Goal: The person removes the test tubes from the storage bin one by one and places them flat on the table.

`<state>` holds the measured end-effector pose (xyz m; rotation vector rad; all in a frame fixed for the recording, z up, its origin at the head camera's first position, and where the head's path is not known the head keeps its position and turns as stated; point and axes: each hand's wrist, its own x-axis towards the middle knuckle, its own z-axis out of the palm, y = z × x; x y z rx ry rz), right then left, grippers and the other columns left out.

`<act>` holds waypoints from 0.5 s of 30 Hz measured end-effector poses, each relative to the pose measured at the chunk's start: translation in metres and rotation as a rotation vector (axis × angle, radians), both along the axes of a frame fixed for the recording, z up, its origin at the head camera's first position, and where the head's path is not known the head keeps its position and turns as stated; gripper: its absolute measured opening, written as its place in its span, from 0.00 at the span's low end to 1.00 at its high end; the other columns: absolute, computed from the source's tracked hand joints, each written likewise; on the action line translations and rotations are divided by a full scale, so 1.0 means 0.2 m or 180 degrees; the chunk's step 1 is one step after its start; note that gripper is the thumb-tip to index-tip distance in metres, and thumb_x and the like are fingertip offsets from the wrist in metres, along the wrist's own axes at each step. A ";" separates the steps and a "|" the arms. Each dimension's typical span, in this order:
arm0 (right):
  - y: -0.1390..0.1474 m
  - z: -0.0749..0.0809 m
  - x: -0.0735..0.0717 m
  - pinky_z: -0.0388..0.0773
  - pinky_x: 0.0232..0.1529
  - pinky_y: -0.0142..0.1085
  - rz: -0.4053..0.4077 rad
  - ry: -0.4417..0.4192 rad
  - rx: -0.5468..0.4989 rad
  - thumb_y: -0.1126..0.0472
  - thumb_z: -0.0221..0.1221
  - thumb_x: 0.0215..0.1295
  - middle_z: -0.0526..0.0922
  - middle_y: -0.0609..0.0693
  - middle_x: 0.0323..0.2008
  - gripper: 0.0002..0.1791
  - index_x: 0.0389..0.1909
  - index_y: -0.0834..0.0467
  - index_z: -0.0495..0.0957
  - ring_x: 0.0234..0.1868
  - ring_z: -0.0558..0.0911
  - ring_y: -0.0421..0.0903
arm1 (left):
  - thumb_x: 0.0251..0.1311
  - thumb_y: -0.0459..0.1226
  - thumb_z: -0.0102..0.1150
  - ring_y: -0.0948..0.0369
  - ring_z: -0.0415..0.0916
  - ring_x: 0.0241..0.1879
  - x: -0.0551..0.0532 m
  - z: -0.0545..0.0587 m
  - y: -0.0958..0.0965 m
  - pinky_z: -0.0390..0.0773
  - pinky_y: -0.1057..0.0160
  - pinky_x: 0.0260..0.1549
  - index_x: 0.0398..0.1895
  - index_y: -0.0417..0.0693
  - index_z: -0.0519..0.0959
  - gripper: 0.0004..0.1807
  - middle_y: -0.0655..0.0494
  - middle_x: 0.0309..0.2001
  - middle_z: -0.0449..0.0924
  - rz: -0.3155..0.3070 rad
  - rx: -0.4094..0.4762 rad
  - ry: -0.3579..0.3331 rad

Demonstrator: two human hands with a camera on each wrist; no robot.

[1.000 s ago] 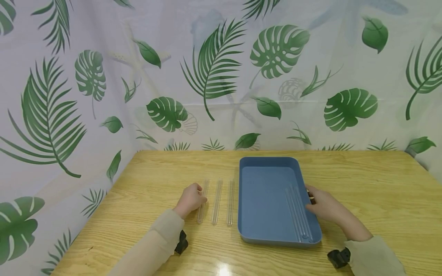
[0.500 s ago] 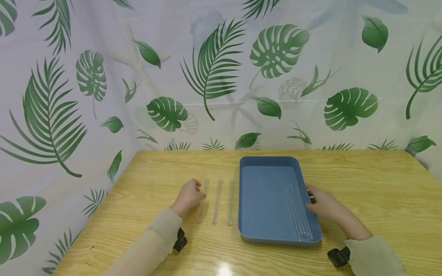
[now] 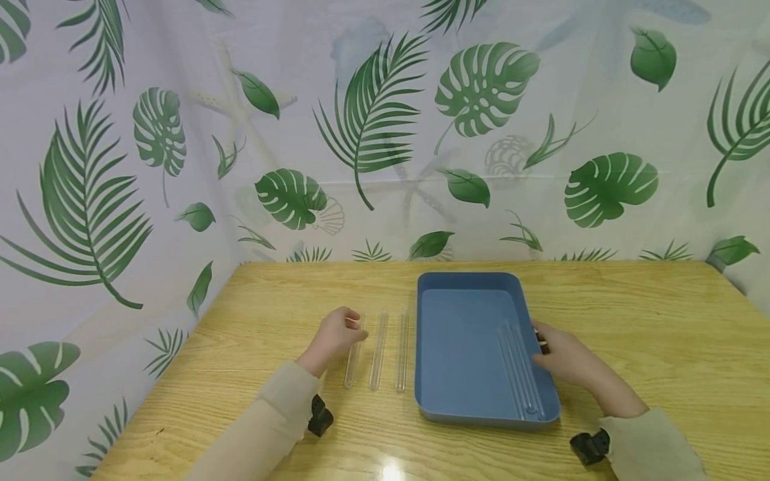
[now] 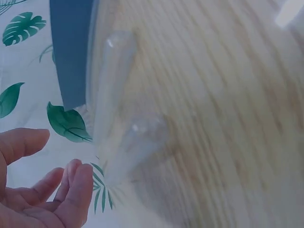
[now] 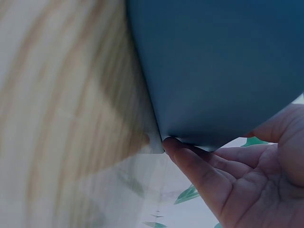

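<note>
Three clear test tubes lie side by side on the wooden table, left of a blue tray point(image 3: 463, 347): a left one point(image 3: 351, 369), a middle one point(image 3: 378, 351) and a right one point(image 3: 402, 354). My left hand point(image 3: 333, 337) hovers at the left tube, thumb and fingers apart and nothing between them. Rounded tube ends point(image 4: 145, 130) show beside this hand in the left wrist view. My right hand point(image 3: 565, 357) grips the tray's right side, with fingertips point(image 5: 178, 145) at the lower edge of its outer wall. More clear tubes point(image 3: 519, 371) lie inside the tray along its right side.
The table point(image 3: 662, 321) runs back to a white cloth point(image 3: 385, 220) printed with green leaves, which also hangs at the left. Black wrist cameras point(image 3: 320, 415) sit at both sleeves. A light reflection shows near the table's front.
My left hand has lifted slightly and its fingers have spread from the left tube, which stays on the table. The right hand and the tray have not moved.
</note>
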<state>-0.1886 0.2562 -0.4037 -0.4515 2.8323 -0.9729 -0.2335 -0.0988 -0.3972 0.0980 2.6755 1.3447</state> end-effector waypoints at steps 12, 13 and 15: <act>0.00 0.00 0.00 0.74 0.38 0.50 0.0009 0.0013 0.0011 0.73 0.51 0.55 0.63 0.79 0.49 0.32 0.57 0.83 0.49 0.46 0.69 0.70 | 0.57 0.32 0.54 0.52 0.72 0.44 0.03 0.04 0.09 0.74 0.56 0.42 0.55 0.33 0.66 0.23 0.44 0.44 0.72 -0.0309 0.0920 -0.0308; 0.00 0.00 0.00 0.74 0.38 0.50 0.0008 0.0017 0.0014 0.73 0.51 0.55 0.63 0.79 0.49 0.32 0.57 0.83 0.49 0.46 0.69 0.70 | 0.57 0.32 0.54 0.52 0.72 0.45 0.03 0.05 0.10 0.74 0.56 0.43 0.55 0.32 0.66 0.23 0.43 0.45 0.72 -0.0324 0.0986 -0.0337; 0.00 0.00 0.00 0.74 0.38 0.50 0.0003 0.0017 0.0020 0.73 0.51 0.55 0.63 0.79 0.49 0.32 0.57 0.83 0.48 0.46 0.69 0.70 | 0.56 0.32 0.55 0.51 0.72 0.46 0.04 0.06 0.12 0.73 0.57 0.43 0.55 0.32 0.65 0.24 0.43 0.46 0.72 -0.0346 0.1101 -0.0400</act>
